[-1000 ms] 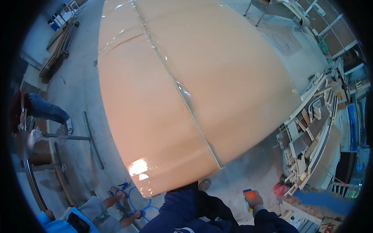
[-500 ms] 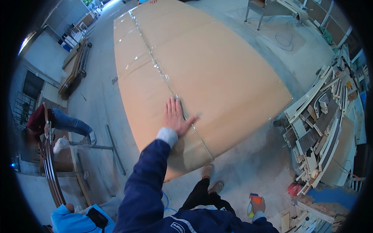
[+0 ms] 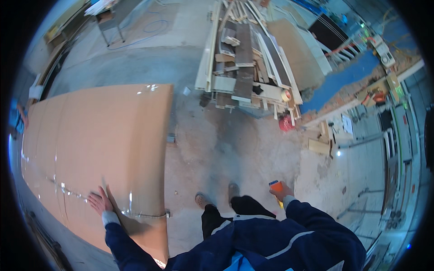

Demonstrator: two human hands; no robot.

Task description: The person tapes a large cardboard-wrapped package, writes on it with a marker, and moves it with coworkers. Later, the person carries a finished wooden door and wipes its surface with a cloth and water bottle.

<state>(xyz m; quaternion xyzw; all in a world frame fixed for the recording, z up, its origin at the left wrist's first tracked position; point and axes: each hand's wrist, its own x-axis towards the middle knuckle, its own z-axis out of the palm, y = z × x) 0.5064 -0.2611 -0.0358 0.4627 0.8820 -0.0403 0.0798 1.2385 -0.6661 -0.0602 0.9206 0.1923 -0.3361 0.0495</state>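
Observation:
My left hand (image 3: 101, 203) lies on a large flat package wrapped in brown cardboard (image 3: 104, 135), its fingers stretched out and thumb apart. Beside that hand runs a seam covered with shiny clear tape (image 3: 140, 215), which reaches the package's near edge. Low at my right side, my right hand (image 3: 286, 193) is closed around an orange and blue tape dispenser (image 3: 276, 185), with a bit of yellow showing beneath it. This dispenser is well apart from the package.
A heap of long board and trim offcuts (image 3: 244, 58) lies ahead on the concrete floor. To its right are a red round object (image 3: 286, 123) and a blue strip (image 3: 343, 81). Another person's hand (image 3: 25, 121) is at the package's far end. A metal-legged stand (image 3: 108, 29) is farther back.
My view has swung to the right, so the package now appears at the left and the offcuts straight ahead. My left hand stays flat on the package; the dispenser remains in my right.

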